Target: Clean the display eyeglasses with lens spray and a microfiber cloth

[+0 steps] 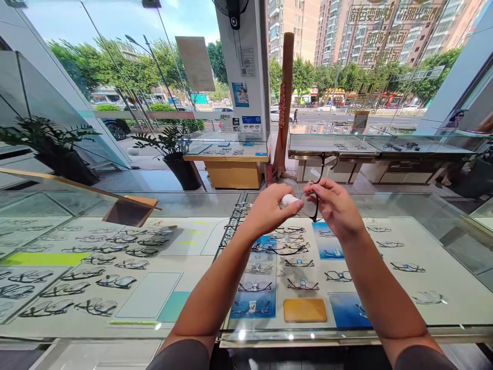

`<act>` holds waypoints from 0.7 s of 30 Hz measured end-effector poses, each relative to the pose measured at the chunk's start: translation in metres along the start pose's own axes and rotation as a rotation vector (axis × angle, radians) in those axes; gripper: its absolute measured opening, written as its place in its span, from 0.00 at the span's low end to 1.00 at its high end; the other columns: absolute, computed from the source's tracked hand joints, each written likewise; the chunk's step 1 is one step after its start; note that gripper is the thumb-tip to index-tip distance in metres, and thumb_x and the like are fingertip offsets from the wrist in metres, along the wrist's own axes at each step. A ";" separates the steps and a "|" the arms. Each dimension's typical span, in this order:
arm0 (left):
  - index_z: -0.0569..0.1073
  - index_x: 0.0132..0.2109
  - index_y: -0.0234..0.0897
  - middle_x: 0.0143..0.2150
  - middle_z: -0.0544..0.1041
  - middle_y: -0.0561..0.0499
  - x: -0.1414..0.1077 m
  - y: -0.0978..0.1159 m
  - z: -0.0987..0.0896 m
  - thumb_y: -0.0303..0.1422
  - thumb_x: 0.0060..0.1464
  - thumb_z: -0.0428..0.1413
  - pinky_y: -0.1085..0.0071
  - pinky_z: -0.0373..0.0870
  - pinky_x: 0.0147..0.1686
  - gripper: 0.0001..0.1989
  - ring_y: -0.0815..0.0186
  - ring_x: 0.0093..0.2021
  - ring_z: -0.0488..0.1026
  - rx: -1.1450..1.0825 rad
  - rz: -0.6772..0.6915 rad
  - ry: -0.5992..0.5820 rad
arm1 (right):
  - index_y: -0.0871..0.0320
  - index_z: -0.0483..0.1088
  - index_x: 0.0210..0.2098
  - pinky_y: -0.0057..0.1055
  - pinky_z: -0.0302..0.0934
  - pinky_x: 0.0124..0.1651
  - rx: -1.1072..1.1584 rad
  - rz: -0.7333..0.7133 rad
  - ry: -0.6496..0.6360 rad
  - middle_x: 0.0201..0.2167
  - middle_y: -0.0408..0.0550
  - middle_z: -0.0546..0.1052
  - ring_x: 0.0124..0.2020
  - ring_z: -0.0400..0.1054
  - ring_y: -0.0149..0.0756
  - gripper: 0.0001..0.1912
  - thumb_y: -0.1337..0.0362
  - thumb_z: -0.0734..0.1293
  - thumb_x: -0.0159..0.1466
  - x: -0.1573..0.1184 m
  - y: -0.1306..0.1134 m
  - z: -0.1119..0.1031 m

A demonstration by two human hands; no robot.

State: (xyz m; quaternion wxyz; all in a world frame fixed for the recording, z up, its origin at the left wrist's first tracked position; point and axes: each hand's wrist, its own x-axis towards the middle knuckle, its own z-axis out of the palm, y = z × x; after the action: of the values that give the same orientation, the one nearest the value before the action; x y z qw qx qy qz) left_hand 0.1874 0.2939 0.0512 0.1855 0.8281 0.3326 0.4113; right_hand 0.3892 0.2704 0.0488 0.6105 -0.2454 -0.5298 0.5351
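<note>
My right hand pinches a pair of dark-framed eyeglasses, held upright on edge above the glass counter. One lens rim shows below the fingertips, and a dark temple arm reaches up past them. Close by on the left, my left hand is closed around a small white bottle. Only its rounded white end shows between thumb and fingers, with the rest covered. That end points toward the eyeglasses, and the two hands are a short gap apart.
Under both arms lies a glass display counter with several rows of eyeglasses inside. An orange-yellow case sits near its front edge. At left, a wooden-edged panel stands on the glass. Beyond are more showcases, potted plants and a wooden post.
</note>
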 end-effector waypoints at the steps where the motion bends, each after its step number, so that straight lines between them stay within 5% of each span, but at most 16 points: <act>1: 0.69 0.32 0.39 0.31 0.71 0.52 0.000 0.001 0.002 0.56 0.65 0.51 0.64 0.58 0.38 0.26 0.62 0.36 0.66 0.007 0.014 -0.009 | 0.51 0.80 0.34 0.35 0.65 0.50 0.008 0.001 0.002 0.39 0.44 0.83 0.41 0.69 0.35 0.10 0.54 0.80 0.63 0.000 0.000 0.000; 12: 0.69 0.33 0.39 0.33 0.73 0.50 -0.001 0.006 0.009 0.57 0.68 0.48 0.62 0.60 0.40 0.27 0.60 0.37 0.67 0.053 0.066 0.078 | 0.51 0.79 0.33 0.34 0.66 0.48 0.045 0.006 0.014 0.38 0.44 0.83 0.40 0.69 0.35 0.10 0.55 0.80 0.62 -0.001 -0.002 0.003; 16: 0.69 0.36 0.40 0.34 0.72 0.52 -0.001 -0.001 -0.017 0.53 0.63 0.58 0.64 0.60 0.38 0.21 0.62 0.36 0.66 -0.002 -0.024 0.187 | 0.50 0.79 0.34 0.35 0.65 0.47 0.010 -0.012 0.029 0.40 0.45 0.83 0.40 0.69 0.36 0.09 0.55 0.78 0.64 -0.002 -0.005 0.000; 21: 0.71 0.41 0.41 0.37 0.74 0.49 0.001 -0.054 -0.064 0.41 0.65 0.57 0.61 0.64 0.40 0.09 0.60 0.36 0.68 0.118 -0.299 0.395 | 0.50 0.77 0.33 0.37 0.64 0.45 -0.003 -0.005 0.040 0.39 0.45 0.83 0.40 0.68 0.37 0.09 0.55 0.78 0.63 -0.002 -0.007 0.000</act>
State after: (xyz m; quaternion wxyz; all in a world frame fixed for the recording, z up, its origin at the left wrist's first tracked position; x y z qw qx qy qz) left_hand 0.1151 0.3349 0.0582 0.1272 0.6829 0.5045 0.5129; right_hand 0.3926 0.2663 0.0535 0.6218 -0.2558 -0.5191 0.5277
